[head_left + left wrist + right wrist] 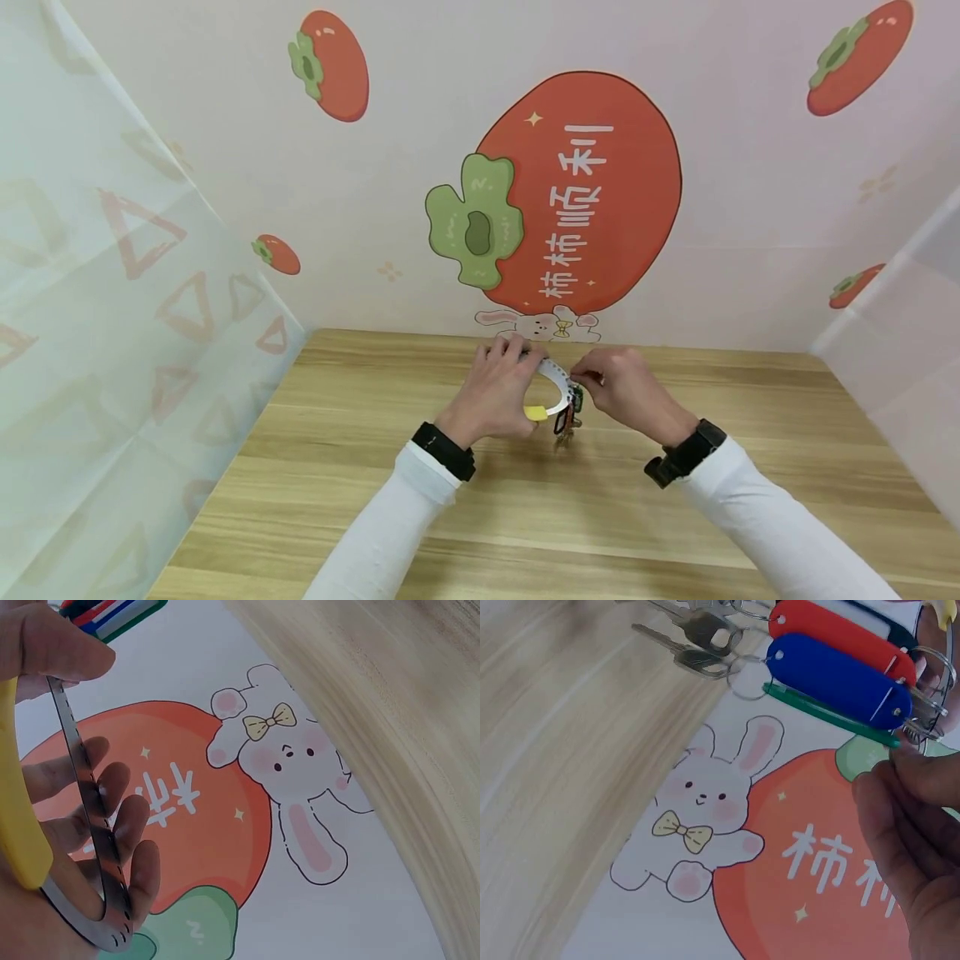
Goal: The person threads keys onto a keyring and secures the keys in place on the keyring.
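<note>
My left hand grips a large flat metal ring with slots along its band and a yellow grip, held up over the table. In the left wrist view the fingers curl behind the band, the thumb near its upper end. From the ring hang red, blue and green key tags, with several keys on thin split rings. My right hand pinches with thumb and forefinger at the small metal ring beside the green tag's end.
Beneath both hands lies a wood-grain table. A pale back wall with printed persimmons and a rabbit rises just behind the hands. Pale side panels stand at the left and right.
</note>
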Available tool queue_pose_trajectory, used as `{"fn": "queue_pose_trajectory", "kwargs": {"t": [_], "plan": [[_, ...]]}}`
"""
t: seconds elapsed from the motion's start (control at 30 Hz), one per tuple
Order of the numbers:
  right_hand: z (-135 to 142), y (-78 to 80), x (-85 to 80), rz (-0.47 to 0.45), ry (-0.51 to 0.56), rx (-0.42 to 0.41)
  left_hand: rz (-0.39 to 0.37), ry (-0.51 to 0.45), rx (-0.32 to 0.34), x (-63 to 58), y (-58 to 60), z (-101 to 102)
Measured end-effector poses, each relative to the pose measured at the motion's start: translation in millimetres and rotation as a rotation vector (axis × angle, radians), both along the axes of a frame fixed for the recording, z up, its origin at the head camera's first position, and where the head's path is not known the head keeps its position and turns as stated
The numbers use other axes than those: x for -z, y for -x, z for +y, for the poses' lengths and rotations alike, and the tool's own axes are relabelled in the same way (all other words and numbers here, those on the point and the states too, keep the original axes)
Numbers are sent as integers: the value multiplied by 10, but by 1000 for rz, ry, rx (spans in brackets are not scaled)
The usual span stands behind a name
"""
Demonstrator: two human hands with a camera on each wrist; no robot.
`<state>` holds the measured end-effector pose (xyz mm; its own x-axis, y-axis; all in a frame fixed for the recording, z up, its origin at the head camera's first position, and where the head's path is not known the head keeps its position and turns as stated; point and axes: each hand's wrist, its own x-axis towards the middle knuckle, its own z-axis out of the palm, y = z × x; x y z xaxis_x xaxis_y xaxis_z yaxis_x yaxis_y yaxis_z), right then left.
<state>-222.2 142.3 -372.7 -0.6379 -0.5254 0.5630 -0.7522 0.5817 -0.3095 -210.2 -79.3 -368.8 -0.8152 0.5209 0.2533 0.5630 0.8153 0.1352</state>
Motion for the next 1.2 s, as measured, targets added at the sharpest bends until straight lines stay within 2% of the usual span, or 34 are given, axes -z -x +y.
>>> {"fn": "queue_pose_trajectory", "kwargs": {"t": [0.07,0.2,0.33,0.5,0.83,1.03,1.13,1.2], "plan": [[6,0,-1,-52,22,13,-4,-12,-6,-8,-2,-3],[11,-8,22,-225,128,77,18,-27,-29,-16,-3,-1],[8,-15,47,-286,195,118,37,-17,-41,-13,-4,9],[0,-16,56,-228,219,115,44,-10,-51,-7,-5,19],[-6,-27,44,-84,208,57,49,8,-62,0,-6,25],[2,-46,1,-13,126,9,49,6,-50,1,-13,20],[12,-41,-28,-25,106,-9,47,-2,-47,-2,-14,19],[27,-30,-35,-68,114,-12,44,-6,-49,-5,-14,20]]}}
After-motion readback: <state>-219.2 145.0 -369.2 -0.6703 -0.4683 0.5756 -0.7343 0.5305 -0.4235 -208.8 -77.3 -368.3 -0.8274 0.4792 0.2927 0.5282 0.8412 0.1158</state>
